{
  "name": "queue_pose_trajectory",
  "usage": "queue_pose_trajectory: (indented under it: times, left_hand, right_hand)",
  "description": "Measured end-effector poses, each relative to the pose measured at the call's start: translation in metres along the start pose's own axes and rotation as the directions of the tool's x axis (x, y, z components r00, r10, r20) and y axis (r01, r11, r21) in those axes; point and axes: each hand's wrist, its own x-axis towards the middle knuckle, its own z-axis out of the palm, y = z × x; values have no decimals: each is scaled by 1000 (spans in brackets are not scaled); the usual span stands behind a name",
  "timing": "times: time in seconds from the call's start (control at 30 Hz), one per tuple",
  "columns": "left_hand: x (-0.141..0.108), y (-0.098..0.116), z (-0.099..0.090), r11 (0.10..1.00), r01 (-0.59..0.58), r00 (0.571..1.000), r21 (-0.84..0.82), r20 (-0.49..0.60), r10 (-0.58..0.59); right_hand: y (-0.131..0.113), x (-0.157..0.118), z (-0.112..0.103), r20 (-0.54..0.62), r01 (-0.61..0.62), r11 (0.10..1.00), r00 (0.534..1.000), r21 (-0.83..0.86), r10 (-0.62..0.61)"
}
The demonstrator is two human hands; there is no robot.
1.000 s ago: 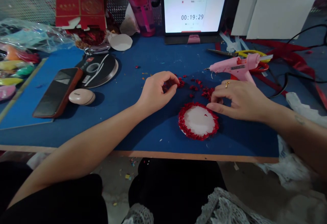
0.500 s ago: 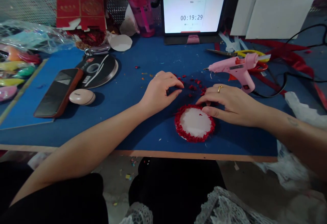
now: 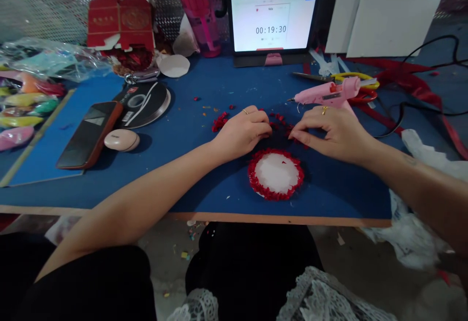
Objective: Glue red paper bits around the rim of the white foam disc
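One left hand [image 3: 243, 131]: curled, grip unclear
Right hand [image 3: 331, 130]: apart from left, likewise unclear
Red scraps [image 3: 219, 122]: seemingly being picked; next needs fine pinch

Holding curled left hand [image 3: 245, 132] and bent-fingered right hand [image 3: 329, 131] among red scraps [image 3: 219, 122] on blue table [image 3: 206, 191], just beyond red-fringed white disc [image 3: 276, 173], near pink glue gun [image 3: 329, 95], facing lit tablet [image 3: 274, 18] reading 00:19:30.
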Motion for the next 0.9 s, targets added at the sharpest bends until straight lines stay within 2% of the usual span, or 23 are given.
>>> queue_pose_trajectory:
  times: [0.07, 0.13, 0.2, 0.27, 0.33, 0.43, 0.57, 0.8, 0.9]
  left_hand:
    - [-1, 4, -3, 995, 47, 998, -83, -31, -49]
    - [-1, 9, -6, 952, 152, 981, -264, -77, -177]
    - [-1, 14, -10, 824, 266, 934, -500, -78, -349]
    - [-1, 18, -12, 645, 328, 882, -690, -22, -471]
    - [-1, 21, -12, 499, 344, 853, -795, 42, -521]
    - [-1, 25, -11, 393, 357, 837, -848, 104, -537]
    - [-2, 32, -11, 389, 351, 854, -851, 121, -506]
    - [-5, 38, -15, 602, 356, 890, -715, 64, -451]
    - [-7, 38, -16, 640, 355, 894, -681, 48, -445]
  right_hand:
    - [-1, 0, 0, -16, -9, 1000, 1000, 30, 9]
    - [-2, 0, 0, -34, -31, 998, 999, 51, 33]
    - [-4, 1, 1, -66, -49, 997, 996, 52, 53]
    - [-8, 2, 1, -95, -65, 997, 993, 48, 69]
    - [-12, 4, 2, -101, -71, 996, 992, 53, 76]
    - [-19, 7, 4, -80, -63, 995, 994, 73, 69]
    - [-25, 8, 6, -73, -41, 997, 996, 65, 46]
    - [-26, 6, 8, -64, -38, 998, 997, 48, 41]
    - [-27, 5, 5, -52, -34, 999, 998, 27, 36]
